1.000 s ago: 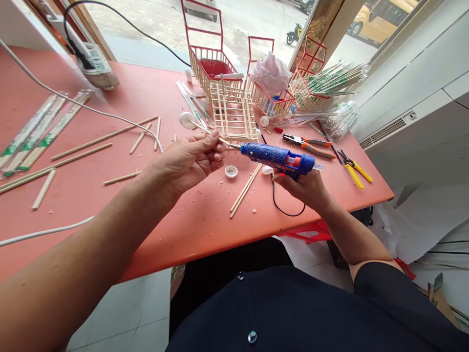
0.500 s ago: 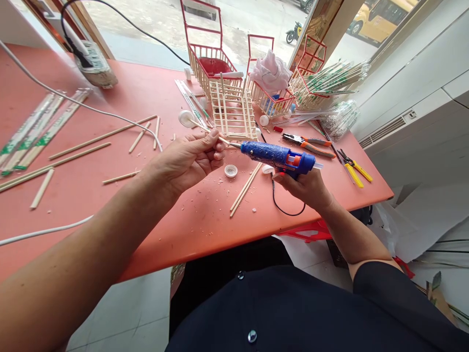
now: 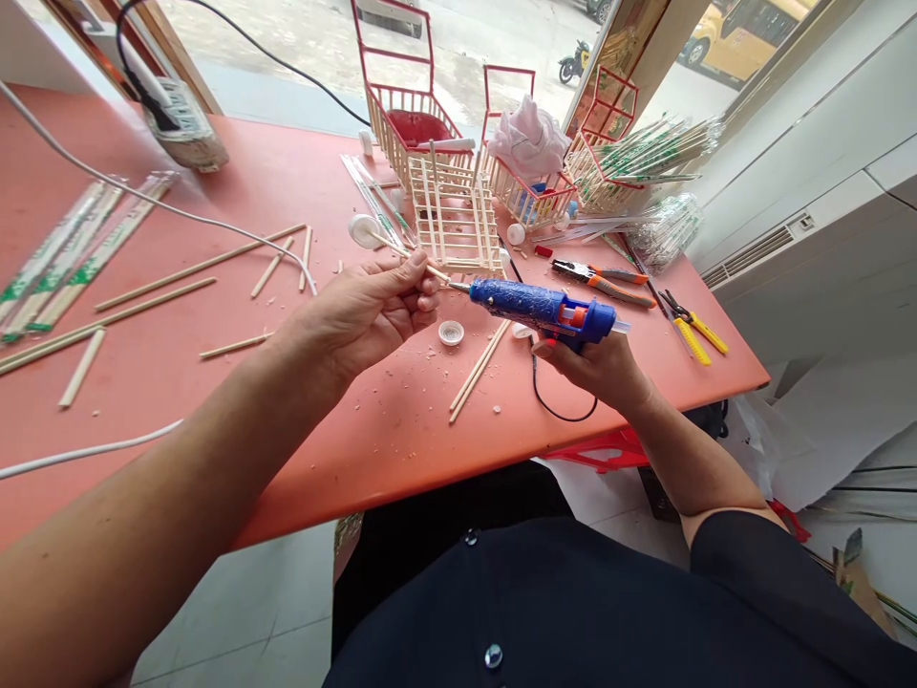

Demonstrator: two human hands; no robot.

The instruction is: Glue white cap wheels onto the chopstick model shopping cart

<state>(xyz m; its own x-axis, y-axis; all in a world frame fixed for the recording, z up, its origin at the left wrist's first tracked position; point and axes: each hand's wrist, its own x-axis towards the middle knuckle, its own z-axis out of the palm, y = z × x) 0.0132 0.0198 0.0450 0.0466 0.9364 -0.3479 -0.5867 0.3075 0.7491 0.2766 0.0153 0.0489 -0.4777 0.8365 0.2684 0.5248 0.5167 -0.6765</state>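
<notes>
Two bare hands meet over a coral-coloured table (image 3: pixel 322 459), a wooden stick (image 3: pixel 438 274) and a blue glue gun (image 3: pixel 526 300) lined up almost end to end. What are the left fingers doing?

Thumb and forefinger of the left hand (image 3: pixel 391 296) are closed to a narrow pinch around the stick, with the remaining fingers curled loosely beneath. A white disc (image 3: pixel 362 230) sits at the stick's far end, past the thumb; the near end pokes out toward the gun.

Does the nozzle touch it?

It appears to meet the stick's tip, though the contact is too small to be sure.

And the right hand (image 3: pixel 602 363)?

Wrapped around the gun's handle, thumb on the near side. The other fingers are largely hidden behind it, so I cannot tell whether the trigger is squeezed. A clear glue rod (image 3: pixel 620 326) juts from the gun's rear.

What lies about them?

Just beyond, a slatted wooden frame (image 3: pixel 438 212); below the nozzle, a white cap (image 3: pixel 451 333) and a pair of loose sticks (image 3: pixel 479 373). Orange-handled pliers (image 3: pixel 603 280) and yellow-handled cutters (image 3: pixel 692 339) rest to the right.
</notes>
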